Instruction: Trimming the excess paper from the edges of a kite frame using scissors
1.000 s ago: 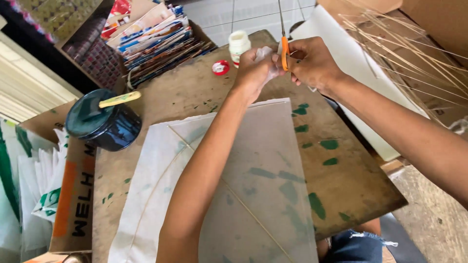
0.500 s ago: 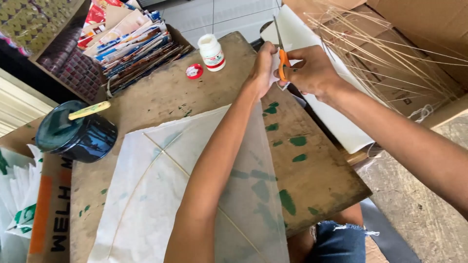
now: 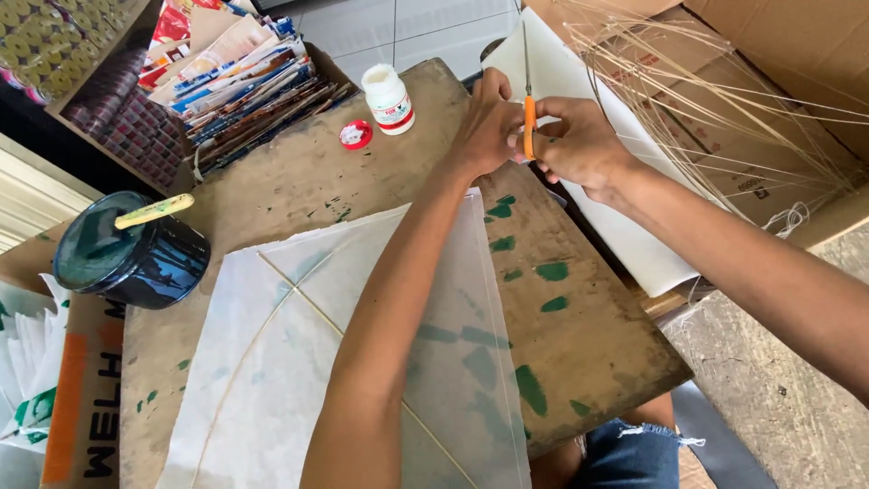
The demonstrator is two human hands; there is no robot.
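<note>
**A:** ok so what's going on up top, around 12 o'clock of the board?

**B:** both hands meet there; the left hand (image 3: 487,127) is curled nearly closed, fingertips pinched right against the orange-handled tool (image 3: 529,127); the right hand (image 3: 581,145) is closed around that same orange handle from the 3 o'clock side; a thin metal blade sticks straight up out of it toward 12 o'clock; looks like scissors or a small cutter, can't tell which; whether the left pinches a thread or a stick besides the tool, can't tell either.

**A:** and the paper thing?

**B:** the pale translucent kite sheet (image 3: 299,362) lies flat on the wooden board (image 3: 597,344), down at 6 to 7 o'clock from the hands; thin sticks cross under it; the left forearm lies right across it; green paint smears show on the bare wood at 4 o'clock.

**A:** other stuff nearby?

**B:** small white bottle (image 3: 387,98) at 10 o'clock of the hands, its red cap (image 3: 355,135) lying just beside it on the board; dark blue paint tin (image 3: 131,254) off at 9 o'clock with a flat wooden stick (image 3: 154,210) resting across its rim; stack of colourful papers (image 3: 244,81) at 11 o'clock; bundle of thin bamboo strips (image 3: 724,100) at 2 o'clock, over cardboard boxes (image 3: 797,45); a white sheet (image 3: 625,226) hangs off the board's edge under the right forearm.
</note>
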